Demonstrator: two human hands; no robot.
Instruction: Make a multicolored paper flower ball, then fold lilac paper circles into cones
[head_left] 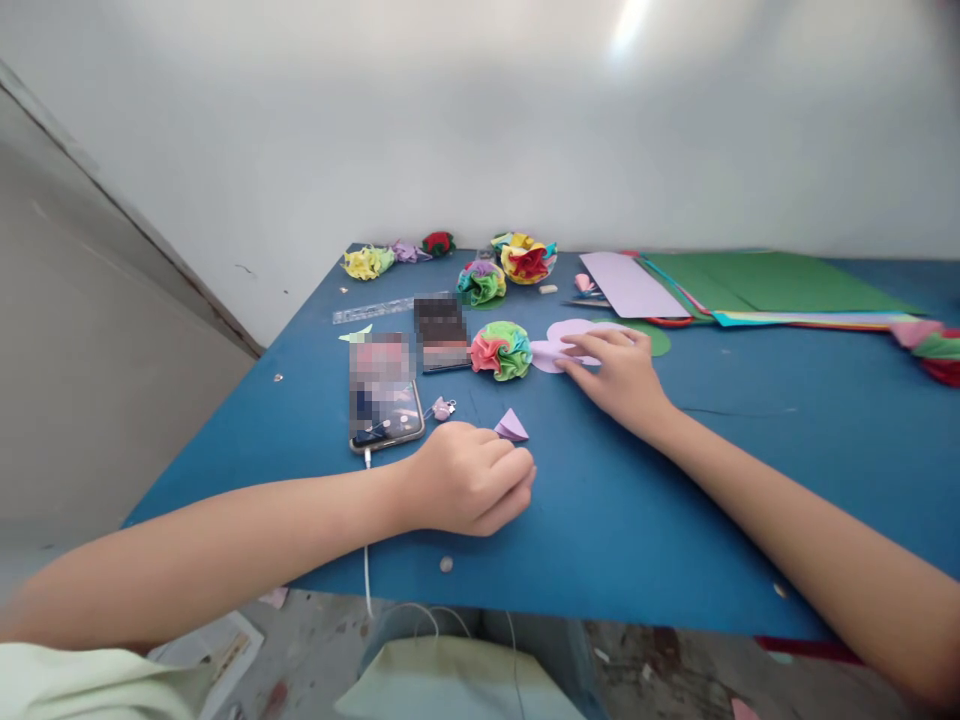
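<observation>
My right hand (622,375) reaches over the table with thumb and fingertips on a lilac petal-shaped paper piece (566,328). A round green paper piece (658,340) shows partly behind that hand. Touching or nearly touching the lilac paper on its left is a crumpled paper flower (501,350) in coral, green and blue. My left hand (476,480) is curled into a fist nearer the front edge; whatever its fingers hold is hidden. Just beyond the fist lies a small folded lilac paper triangle (512,425).
A phone (386,415) on a white cable and a second dark device (441,335) lie to the left, beside a small charm (442,408). Behind are a clear ruler (390,307) and several paper flowers (529,258). Green paper sheets (780,282) are stacked back right.
</observation>
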